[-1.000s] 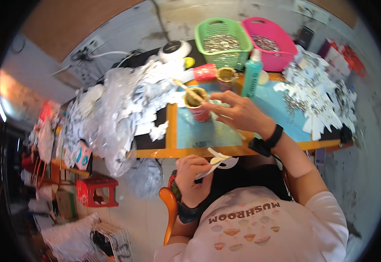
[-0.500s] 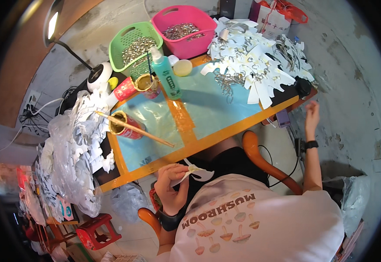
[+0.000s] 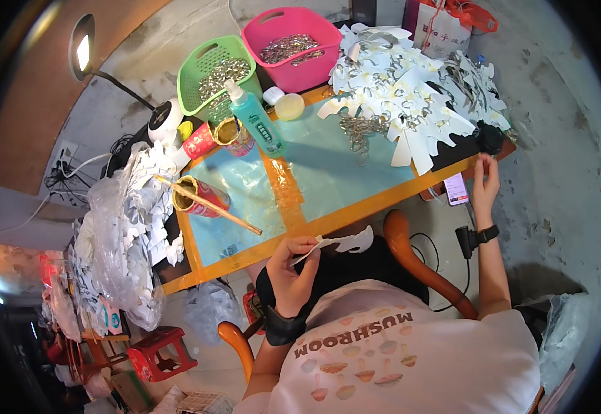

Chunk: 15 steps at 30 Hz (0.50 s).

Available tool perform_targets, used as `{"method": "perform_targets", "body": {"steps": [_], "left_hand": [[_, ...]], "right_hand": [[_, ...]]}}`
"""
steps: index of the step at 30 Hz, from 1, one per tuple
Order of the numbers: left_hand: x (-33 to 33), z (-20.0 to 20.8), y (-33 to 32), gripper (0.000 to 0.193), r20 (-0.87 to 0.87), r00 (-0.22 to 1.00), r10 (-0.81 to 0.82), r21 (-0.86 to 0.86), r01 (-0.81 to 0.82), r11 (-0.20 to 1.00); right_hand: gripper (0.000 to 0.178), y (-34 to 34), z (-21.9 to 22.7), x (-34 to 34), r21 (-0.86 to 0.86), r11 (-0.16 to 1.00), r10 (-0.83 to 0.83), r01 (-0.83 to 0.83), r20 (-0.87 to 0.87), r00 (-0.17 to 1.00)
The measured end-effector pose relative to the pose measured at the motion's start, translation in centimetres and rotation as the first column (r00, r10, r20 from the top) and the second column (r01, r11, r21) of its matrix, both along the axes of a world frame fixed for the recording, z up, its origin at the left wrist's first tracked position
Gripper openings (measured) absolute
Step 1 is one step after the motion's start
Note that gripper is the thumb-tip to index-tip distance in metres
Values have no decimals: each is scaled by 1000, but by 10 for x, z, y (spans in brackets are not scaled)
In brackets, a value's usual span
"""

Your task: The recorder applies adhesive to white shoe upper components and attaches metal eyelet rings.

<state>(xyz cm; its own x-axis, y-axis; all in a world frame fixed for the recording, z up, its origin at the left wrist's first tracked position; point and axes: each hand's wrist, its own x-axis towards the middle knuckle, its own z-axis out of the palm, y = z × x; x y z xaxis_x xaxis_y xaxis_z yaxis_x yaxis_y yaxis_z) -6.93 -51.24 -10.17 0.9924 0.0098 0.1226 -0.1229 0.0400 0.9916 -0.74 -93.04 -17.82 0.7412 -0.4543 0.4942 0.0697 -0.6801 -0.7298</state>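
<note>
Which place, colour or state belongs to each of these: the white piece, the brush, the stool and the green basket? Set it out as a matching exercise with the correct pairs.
Column one
1. White piece
2. Brush
3. Stool
4. Green basket

Column two
A. Beside the pink basket, holding metal parts
B. Red
C. Held in the left hand
D. Resting across a can

Pairs: 1-C, 2-D, 3-B, 4-A
</note>
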Motion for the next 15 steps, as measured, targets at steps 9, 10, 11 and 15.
{"method": "perform_targets", "body": {"steps": [9,10,11,15], "left_hand": [[12,-16,-11,8,-231,972,53,-347,-133,928],[12,-18,-11,8,-239,970,47,-370,-136,919],[13,-19,-11,8,-247,968,40,-393,-138,909],[15,-22,-12,8,-268,961,75,-383,-178,907]], "right_hand": [[17,156,52,76,-401,573,691,-715,-231,684],[15,161,49,80,-413,573,685,-708,-233,690],[15,163,47,81,-416,578,677,-702,-236,697],[17,165,47,80,-409,582,666,-703,-257,700]]}}
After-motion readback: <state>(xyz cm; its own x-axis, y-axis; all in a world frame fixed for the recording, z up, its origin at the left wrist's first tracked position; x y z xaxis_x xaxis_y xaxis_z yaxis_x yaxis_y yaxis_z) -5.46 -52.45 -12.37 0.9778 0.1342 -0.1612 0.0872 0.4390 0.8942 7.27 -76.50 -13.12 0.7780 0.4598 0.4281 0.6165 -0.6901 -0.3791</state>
